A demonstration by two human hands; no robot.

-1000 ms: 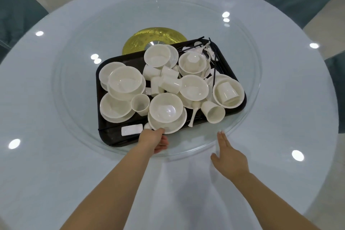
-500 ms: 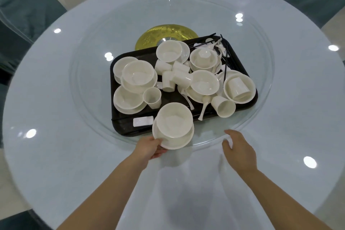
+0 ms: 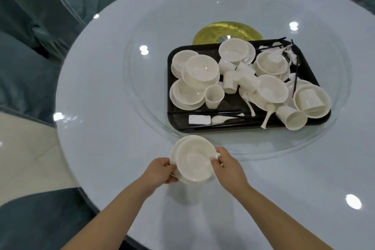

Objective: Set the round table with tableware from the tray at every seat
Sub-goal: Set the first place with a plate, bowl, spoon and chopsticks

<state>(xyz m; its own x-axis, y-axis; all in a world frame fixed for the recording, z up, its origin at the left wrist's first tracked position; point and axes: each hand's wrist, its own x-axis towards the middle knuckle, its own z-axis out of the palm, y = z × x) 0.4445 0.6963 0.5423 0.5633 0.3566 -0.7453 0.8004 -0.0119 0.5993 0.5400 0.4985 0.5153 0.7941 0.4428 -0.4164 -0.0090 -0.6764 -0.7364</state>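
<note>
A white bowl (image 3: 194,163) sits in a white plate (image 3: 182,148), and both hands hold the pair just above the counter (image 3: 101,91). The left hand (image 3: 159,170) grips the near-left rim, its fingers (image 3: 168,178) curled under the plate's edge and the thumb on top. The right hand (image 3: 227,166) holds the right side, its fingers (image 3: 217,160) bent over the bowl's rim. The bowl is plain, smooth and empty; the plate shows as a thin crescent beyond and left of it.

Beyond the fingers, well apart from the held pair, a black tray (image 3: 172,79) lies on a round glass turntable (image 3: 142,91). In it are stacked white bowls and plates (image 3: 200,71), several cups (image 3: 214,95) standing or lying on their sides, white spoons (image 3: 267,115), black chopsticks (image 3: 223,125) along the near edge and at the far right corner, and a small white rectangular rest (image 3: 199,119). One bowl at the right end of the tray holds a cup (image 3: 308,100) lying inside it. A gold disc (image 3: 209,34) shows at the turntable's middle, partly hidden behind the tray.

The counter is round, with a pale blue-white cover that reflects ceiling lights as bright spots. Chairs (image 3: 26,71) in grey-green covers stand to the left of the hands and beyond the far edge, and pale floor tiles (image 3: 24,158) show at the left.
</note>
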